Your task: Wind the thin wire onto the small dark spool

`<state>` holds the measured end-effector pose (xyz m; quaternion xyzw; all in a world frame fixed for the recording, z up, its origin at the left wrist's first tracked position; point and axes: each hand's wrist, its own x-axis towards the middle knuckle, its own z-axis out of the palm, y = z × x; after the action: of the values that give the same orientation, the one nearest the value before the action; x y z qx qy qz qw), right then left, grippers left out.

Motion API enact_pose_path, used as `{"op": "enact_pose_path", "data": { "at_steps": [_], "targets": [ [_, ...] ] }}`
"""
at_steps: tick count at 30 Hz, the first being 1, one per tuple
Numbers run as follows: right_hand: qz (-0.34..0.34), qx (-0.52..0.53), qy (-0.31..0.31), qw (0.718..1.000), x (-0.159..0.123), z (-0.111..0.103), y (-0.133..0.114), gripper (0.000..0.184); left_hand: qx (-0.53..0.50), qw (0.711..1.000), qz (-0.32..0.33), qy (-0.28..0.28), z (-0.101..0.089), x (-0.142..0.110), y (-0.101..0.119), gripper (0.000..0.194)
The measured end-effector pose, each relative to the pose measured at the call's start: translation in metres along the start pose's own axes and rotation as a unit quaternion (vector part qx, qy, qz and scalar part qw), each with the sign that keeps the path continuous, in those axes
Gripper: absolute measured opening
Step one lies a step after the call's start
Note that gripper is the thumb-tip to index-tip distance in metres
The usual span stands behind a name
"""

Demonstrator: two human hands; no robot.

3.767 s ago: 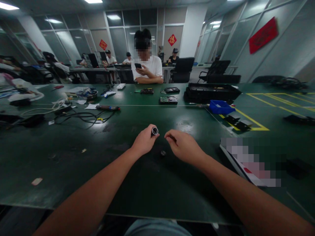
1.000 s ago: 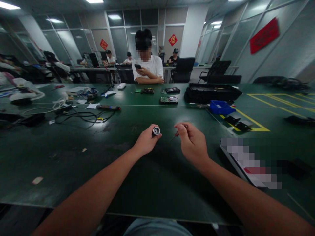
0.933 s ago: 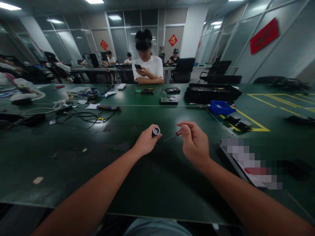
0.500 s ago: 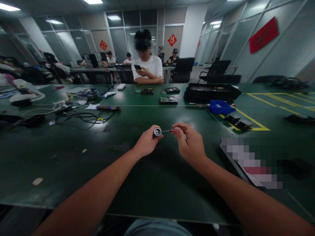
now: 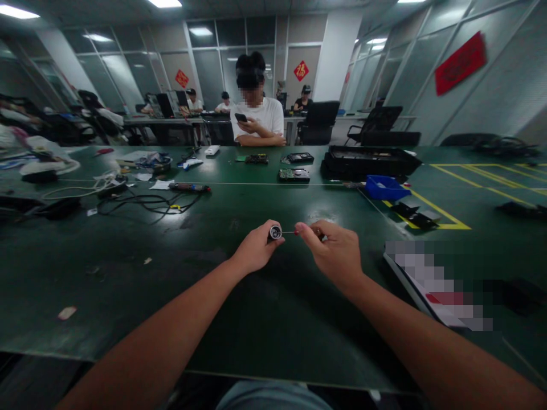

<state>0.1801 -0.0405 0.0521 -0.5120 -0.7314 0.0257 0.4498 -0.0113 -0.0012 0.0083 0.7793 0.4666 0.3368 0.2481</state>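
Observation:
My left hand (image 5: pixel 255 250) is closed around a dark cylindrical part (image 5: pixel 274 232). Its round, light-rimmed end faces me, with some metal showing inside. In my right hand (image 5: pixel 337 250), thumb and fingers pinch a thin screwdriver (image 5: pixel 289 232) with a red collar. Most of its handle is hidden by the fingers. The slim metal shaft points left and meets the end of the cylinder; whether the tip sits in a screw is too small to tell. Both hands are raised over the green table (image 5: pixel 239 330).
Circuit boards, including one in a metal housing (image 5: pixel 294 175), lie ahead. A long black case (image 5: pixel 371 161) and a blue tray (image 5: pixel 384 187) stand at right. Cables (image 5: pixel 141 202) and a pen-shaped tool (image 5: pixel 188 187) lie left. Across the table, a person (image 5: pixel 260 117) holds a phone.
My right hand's fingers have turned around the screwdriver, with the thumb now stretched farther forward over the red collar. My left hand keeps its hold on the cylinder; the view has shifted slightly.

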Motion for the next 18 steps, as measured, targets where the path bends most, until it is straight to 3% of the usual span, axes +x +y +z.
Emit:
{"op": "enact_pose_path", "data": {
  "at_steps": [4,13,18],
  "targets": [
    [0.001,-0.011,0.001,1.0,-0.0003,0.0011,0.0009,0.038,0.005,1.0,0.002,0.0,0.0002,-0.0004,0.0012,0.016],
    [-0.029,0.081,-0.066,0.994,-0.0059,0.0007,-0.0001,0.023,0.004,1.0,0.001,0.005,-0.0015,-0.0002,0.0025,0.016],
    [0.015,0.123,-0.033,0.992,-0.0076,0.0027,-0.0016,0.026,0.02,1.0,-0.006,0.0,-0.0021,0.0006,0.0034,0.015]
  ]
}}
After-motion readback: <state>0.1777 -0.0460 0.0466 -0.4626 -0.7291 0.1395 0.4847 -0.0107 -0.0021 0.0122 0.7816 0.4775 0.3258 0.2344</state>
